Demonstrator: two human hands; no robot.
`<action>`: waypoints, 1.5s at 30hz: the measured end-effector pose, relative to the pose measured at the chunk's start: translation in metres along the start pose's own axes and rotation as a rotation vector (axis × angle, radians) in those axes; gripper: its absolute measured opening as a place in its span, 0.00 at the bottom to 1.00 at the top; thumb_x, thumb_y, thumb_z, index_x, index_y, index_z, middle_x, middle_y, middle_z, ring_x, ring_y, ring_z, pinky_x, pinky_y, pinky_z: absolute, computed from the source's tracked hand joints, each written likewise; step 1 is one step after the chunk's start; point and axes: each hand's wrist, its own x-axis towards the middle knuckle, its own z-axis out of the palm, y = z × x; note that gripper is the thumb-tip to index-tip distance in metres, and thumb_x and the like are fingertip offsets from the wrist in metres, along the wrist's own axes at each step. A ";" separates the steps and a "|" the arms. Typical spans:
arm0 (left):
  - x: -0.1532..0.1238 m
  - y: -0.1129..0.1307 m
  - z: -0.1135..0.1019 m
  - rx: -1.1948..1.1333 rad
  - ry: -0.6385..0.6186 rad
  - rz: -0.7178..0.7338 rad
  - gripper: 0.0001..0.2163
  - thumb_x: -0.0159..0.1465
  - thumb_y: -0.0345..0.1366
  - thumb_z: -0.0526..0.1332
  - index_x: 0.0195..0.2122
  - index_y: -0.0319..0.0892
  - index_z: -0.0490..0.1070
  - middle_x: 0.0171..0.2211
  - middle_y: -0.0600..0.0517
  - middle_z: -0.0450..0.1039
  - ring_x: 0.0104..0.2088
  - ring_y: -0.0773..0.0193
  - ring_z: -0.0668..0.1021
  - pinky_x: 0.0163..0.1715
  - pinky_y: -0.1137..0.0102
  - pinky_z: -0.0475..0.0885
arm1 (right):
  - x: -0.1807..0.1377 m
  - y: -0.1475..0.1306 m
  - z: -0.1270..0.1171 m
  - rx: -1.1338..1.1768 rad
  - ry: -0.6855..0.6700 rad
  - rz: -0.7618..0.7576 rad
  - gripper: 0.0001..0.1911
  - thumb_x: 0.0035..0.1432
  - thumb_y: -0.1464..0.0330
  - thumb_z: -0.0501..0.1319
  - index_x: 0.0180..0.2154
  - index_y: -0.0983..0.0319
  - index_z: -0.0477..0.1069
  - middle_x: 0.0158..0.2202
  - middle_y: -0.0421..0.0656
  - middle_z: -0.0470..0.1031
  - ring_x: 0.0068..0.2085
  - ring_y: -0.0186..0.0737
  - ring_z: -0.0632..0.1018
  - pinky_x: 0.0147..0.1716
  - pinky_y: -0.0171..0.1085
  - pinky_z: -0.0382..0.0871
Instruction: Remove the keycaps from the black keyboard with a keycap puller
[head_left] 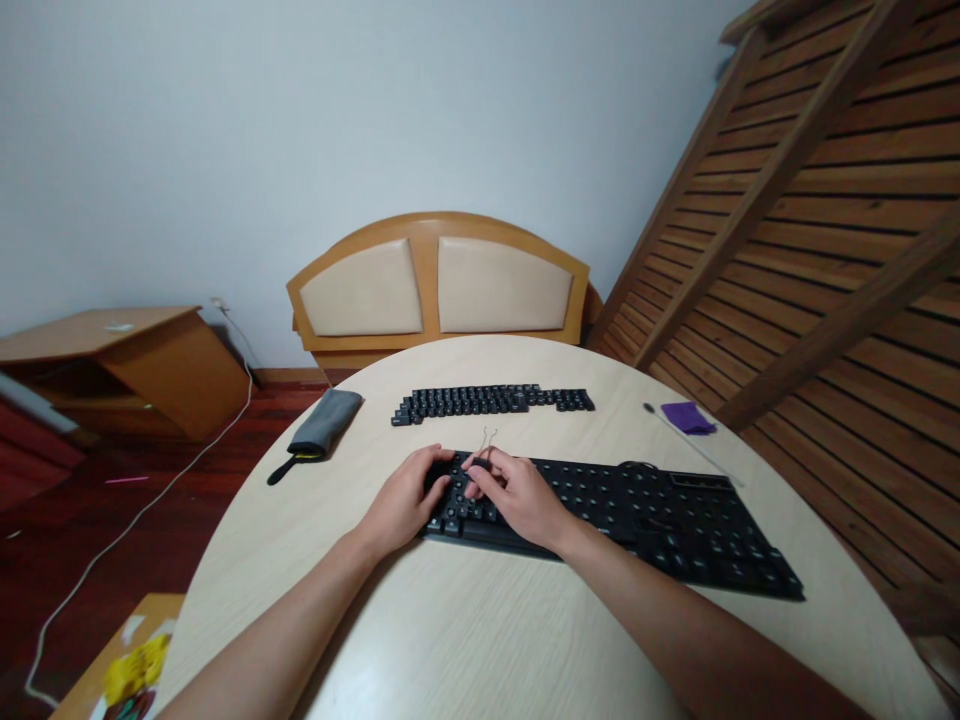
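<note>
A black keyboard [645, 515] with its keycaps taken off lies across the round table [480, 640]. My left hand [405, 500] rests curled on the keyboard's left end, holding it down. My right hand [517, 495] is closed beside it, pinching a small black thing near a thin wire keycap puller [489, 440] that sticks up behind the fingers. Rows of removed black keycaps [491, 402] are laid out farther back on the table.
A folded grey cloth with a black brush [319, 430] lies at the table's left. A purple cloth [688, 417] and a thin stick [690, 440] lie at the right. Behind stand a headboard [439, 285], a wooden slatted frame [810, 230] and a low cabinet [127, 365].
</note>
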 end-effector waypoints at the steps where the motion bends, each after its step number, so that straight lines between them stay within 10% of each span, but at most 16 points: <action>1: 0.000 0.001 0.000 -0.005 0.000 -0.002 0.12 0.67 0.33 0.56 0.52 0.44 0.68 0.53 0.45 0.74 0.58 0.53 0.73 0.59 0.54 0.67 | 0.000 -0.001 0.000 -0.001 -0.007 -0.004 0.11 0.68 0.61 0.55 0.42 0.61 0.71 0.30 0.41 0.80 0.33 0.36 0.81 0.36 0.34 0.72; 23: 0.000 0.004 0.000 -0.065 -0.072 0.028 0.08 0.70 0.31 0.50 0.44 0.44 0.67 0.54 0.45 0.72 0.53 0.57 0.74 0.55 0.58 0.69 | -0.005 0.005 0.007 -0.419 -0.102 -0.290 0.12 0.67 0.63 0.57 0.35 0.60 0.77 0.37 0.45 0.82 0.39 0.43 0.81 0.43 0.37 0.71; 30: 0.001 0.004 0.000 -0.076 -0.067 0.046 0.08 0.70 0.32 0.51 0.43 0.45 0.68 0.53 0.45 0.72 0.53 0.56 0.74 0.55 0.57 0.69 | -0.004 0.000 0.004 -0.503 -0.031 -0.142 0.22 0.67 0.57 0.55 0.24 0.60 0.71 0.26 0.43 0.77 0.29 0.39 0.76 0.32 0.36 0.65; 45: 0.001 0.010 -0.005 -0.067 -0.076 0.152 0.06 0.66 0.38 0.60 0.41 0.43 0.71 0.53 0.43 0.73 0.55 0.53 0.73 0.56 0.55 0.67 | 0.005 0.011 0.001 0.076 0.091 0.132 0.23 0.64 0.51 0.57 0.32 0.63 0.77 0.31 0.45 0.82 0.33 0.42 0.81 0.30 0.35 0.72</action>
